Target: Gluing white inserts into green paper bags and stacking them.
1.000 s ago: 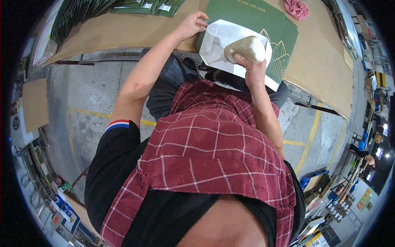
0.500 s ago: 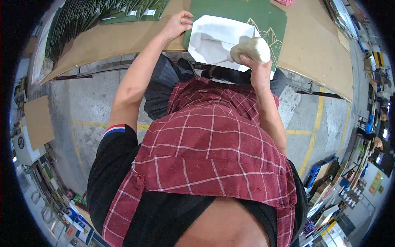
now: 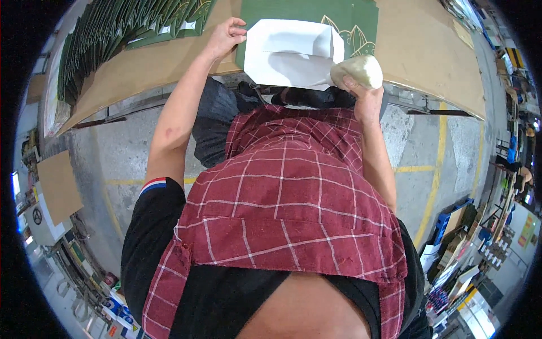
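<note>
Left hand (image 3: pixel 226 35) pinning the folded white sheet (image 3: pixel 288 53) atop the green printed card (image 3: pixel 350 22) on the cardboard-covered surface (image 3: pixel 429 51), right hand (image 3: pixel 361 96) gripping a cream pad (image 3: pixel 357 70) at its edge: likely to skew or crease under uneven pressure.

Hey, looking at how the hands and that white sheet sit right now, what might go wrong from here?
The white folded paper sheet overhangs the near edge of the brown cardboard-covered table; only the left hand pins its corner, so it may slide off or skew. The right hand grips a pale rounded pad at the sheet's edge; a push there might crease it.
</note>
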A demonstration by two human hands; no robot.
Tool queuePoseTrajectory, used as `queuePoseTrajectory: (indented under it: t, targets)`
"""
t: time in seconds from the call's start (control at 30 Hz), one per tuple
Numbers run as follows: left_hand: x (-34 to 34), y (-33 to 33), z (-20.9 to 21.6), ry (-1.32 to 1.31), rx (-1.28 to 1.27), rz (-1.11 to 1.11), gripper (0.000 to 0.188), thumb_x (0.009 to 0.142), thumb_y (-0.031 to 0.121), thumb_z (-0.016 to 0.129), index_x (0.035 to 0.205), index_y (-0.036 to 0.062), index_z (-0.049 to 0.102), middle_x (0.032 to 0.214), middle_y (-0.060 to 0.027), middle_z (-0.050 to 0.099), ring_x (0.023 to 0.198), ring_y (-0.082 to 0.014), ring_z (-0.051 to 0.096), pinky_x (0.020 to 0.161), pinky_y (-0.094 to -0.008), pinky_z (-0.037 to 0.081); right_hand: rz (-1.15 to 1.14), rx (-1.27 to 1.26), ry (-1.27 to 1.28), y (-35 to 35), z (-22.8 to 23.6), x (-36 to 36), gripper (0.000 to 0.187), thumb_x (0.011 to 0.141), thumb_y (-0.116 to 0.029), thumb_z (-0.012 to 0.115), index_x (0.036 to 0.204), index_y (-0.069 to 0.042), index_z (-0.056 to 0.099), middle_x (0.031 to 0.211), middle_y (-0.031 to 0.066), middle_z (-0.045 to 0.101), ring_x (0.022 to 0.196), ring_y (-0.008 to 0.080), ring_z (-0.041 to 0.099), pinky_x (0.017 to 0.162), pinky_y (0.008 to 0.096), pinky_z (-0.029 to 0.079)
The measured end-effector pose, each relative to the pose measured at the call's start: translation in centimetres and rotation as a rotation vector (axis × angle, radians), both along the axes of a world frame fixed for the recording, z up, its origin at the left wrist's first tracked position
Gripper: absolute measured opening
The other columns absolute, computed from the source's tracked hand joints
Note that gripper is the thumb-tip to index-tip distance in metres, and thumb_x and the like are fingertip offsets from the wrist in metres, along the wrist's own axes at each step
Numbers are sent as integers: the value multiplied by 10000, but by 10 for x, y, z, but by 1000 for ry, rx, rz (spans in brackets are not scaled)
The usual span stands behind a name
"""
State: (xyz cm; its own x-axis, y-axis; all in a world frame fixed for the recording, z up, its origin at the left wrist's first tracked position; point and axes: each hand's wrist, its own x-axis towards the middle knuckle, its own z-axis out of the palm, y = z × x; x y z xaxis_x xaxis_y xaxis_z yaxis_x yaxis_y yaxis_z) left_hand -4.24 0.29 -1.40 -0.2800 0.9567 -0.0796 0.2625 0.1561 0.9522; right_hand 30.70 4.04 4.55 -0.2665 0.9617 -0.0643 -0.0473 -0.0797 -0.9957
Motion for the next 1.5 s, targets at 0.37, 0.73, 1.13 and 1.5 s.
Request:
queuePoseTrajectory:
  t: [0.37,0.73,1.13,1.5]
  targets:
    - [-4,2,-3,21,-6,-24,425,705,32,614,1104,48,467,987,-120,585,886,-172,544,783,-299,436,-138,-32,126,6,-1,29,397,645,5,689,1013,34,539,926,105,588,803,182,576,657,273,485]
    - [-4,4,0,60,-77,-10,417,723,31,613,1114,53,468,986,-107,588,905,-154,535,804,-286,423,-336,-71,320,22,-8,52,413,670,-17,678,1046,32,516,939,120,578,818,203,587,612,294,517]
    - [-1,4,4,70,-48,-17,401,719,30,616,1093,36,468,972,-117,595,874,-152,545,777,-279,434,-334,-83,299,20,-24,45,454,644,10,695,1061,9,516,974,115,576,854,216,579,641,298,525]
    - [-5,6,-2,59,-41,-16,408,716,31,623,1095,31,473,962,-110,606,878,-145,547,790,-273,433,-272,-139,295,-1,-23,33,412,653,22,684,1036,7,531,956,96,581,828,193,576,636,289,494]
